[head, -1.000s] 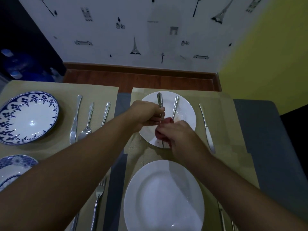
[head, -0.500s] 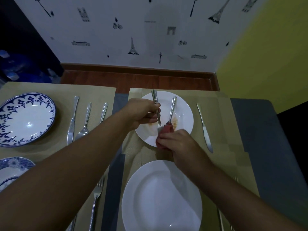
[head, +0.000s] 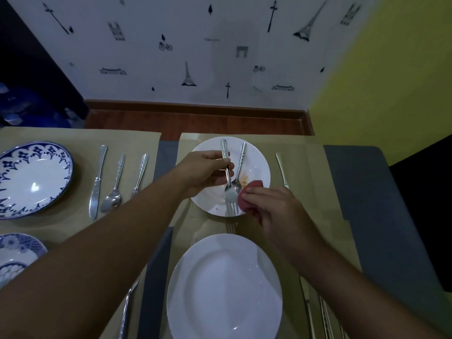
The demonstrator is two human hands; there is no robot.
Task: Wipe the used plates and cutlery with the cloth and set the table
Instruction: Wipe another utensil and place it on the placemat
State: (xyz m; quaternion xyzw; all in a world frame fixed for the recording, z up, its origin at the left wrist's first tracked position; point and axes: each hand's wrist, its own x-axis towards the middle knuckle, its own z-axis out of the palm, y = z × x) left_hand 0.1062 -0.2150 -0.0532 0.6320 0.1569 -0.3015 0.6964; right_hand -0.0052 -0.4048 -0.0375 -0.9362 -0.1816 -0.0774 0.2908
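Holding a fork (head: 230,195) by mid-handle: left grip (head: 205,172), thumb and fingers pinched round the shaft. Handle points away, tines over the near rim of the small white plate (head: 259,157). Cannot tell whether the tines touch it.

Right grip (head: 276,211) is curled round a bunched red cloth (head: 252,190). The cloth sits just beside the tines, on their right, over the plate's near-right edge.

A second piece of cutlery (head: 242,157) lies on the same plate, just right of the held fork, handle away. Orange-brown smears on the plate floor beside its head.

The small plate is at the far end of a tan placemat (head: 310,192) on the grey counter (head: 362,192). Large white plate (head: 225,287) nearer on the same mat, surface looks clean. Table knife (head: 281,167) to the right of the small plate.

Left mat: blue-patterned bowl (head: 34,177), then a second knife (head: 96,187), spoon (head: 113,194) and a third handle (head: 141,170), its head hidden by the forearm.
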